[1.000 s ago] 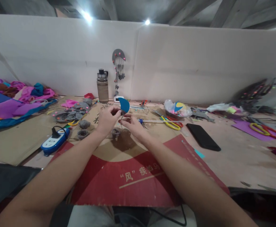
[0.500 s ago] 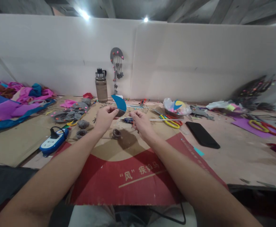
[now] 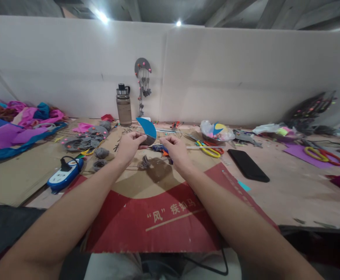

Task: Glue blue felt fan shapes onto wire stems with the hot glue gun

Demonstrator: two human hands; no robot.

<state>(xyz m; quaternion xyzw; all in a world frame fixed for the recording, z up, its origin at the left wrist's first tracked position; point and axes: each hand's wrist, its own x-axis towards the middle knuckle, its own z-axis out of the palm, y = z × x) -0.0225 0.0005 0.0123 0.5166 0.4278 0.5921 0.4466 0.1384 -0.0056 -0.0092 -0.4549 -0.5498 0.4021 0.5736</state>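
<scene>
My left hand is closed on a blue half-round felt piece, held up above the red and brown cardboard sheet. My right hand is pinched shut a little to the right of it; a thin thread seems to run between the hands, too fine to be sure. A small grey felt piece hangs or lies just below the blue one.
A water bottle and a grey hanging ornament stand at the back wall. Grey felt cut-outs, a blue power strip, yellow scissors, a black phone and coloured felt heaps surround the cardboard.
My hands have drawn apart, the right one moving right and away from the blue piece. The blue piece tilted flatter in my left hand. The grey piece below shifted slightly.
</scene>
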